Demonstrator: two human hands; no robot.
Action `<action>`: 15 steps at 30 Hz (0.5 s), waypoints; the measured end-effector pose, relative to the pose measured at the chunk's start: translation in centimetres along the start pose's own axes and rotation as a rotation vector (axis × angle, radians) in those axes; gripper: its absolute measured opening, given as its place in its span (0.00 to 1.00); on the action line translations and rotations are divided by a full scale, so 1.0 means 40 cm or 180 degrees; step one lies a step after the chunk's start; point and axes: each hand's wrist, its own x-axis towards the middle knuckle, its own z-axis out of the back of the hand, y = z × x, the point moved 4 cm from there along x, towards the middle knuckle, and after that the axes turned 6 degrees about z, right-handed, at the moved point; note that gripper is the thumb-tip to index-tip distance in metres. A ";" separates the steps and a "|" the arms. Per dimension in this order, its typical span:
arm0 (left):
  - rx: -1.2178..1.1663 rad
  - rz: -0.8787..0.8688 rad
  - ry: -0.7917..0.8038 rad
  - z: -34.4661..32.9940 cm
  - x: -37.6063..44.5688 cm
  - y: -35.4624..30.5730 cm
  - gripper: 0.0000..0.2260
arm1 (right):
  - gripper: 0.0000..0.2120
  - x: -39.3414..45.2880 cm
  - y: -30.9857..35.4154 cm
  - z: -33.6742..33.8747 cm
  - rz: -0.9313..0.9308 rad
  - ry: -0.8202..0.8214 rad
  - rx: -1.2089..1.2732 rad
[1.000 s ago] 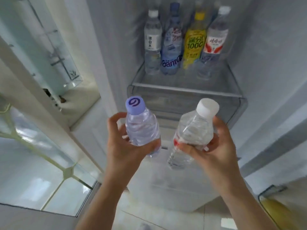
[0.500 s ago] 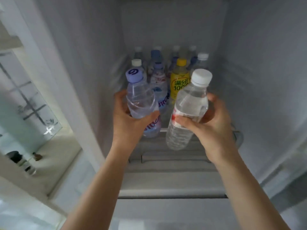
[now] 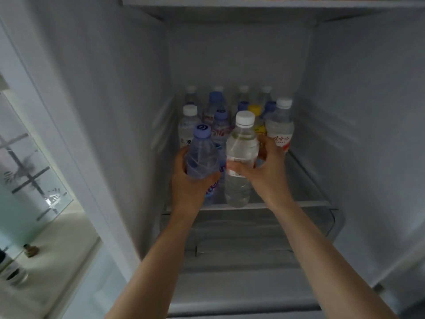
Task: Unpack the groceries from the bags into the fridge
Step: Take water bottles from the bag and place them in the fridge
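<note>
**A:** So, biggest thing first: the white open fridge [image 3: 345, 111], dim inside, with a clear glass shelf [image 3: 305, 203] at mid height. The back half of that shelf is packed with a cluster of upright plastic drink bottles [image 3: 279, 125], mostly clear with white or blue caps, one with a yellow cap.

**B:** And the two the person is carrying?

**A:** Both are at the front of that shelf, just ahead of the cluster. The left hand [image 3: 190, 187] is wrapped round the lower body of a clear ribbed water bottle with a lilac cap [image 3: 202, 155]. The right hand [image 3: 266, 173] grips the middle of a taller clear water bottle with a white cap [image 3: 240, 162], fingers curled across its label. Can't tell if either base is actually resting on the glass yet.

**B:** How do they handle, you reckon?

**A:** Both look full, so a bit of heft for their size. Thin plastic walls, so they'll dent if squeezed hard, and they could be slick if there's condensation. Mid-body grip like the person has is the sensible spot; it keeps them upright. I'd guess the risk is nudging the standing ones over, since the row behind is tight.
</note>
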 end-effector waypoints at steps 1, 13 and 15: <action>-0.0043 -0.0006 0.0026 -0.002 0.004 0.004 0.32 | 0.38 0.002 -0.008 0.000 0.0024 -0.0043 0.0001; 0.0097 -0.0401 0.0169 0.001 0.009 0.021 0.33 | 0.38 -0.014 -0.024 -0.003 0.0367 -0.0059 -0.0931; 0.0154 -0.0357 0.0225 0.001 0.005 0.036 0.36 | 0.45 -0.041 -0.033 -0.025 0.0191 -0.0035 -0.0868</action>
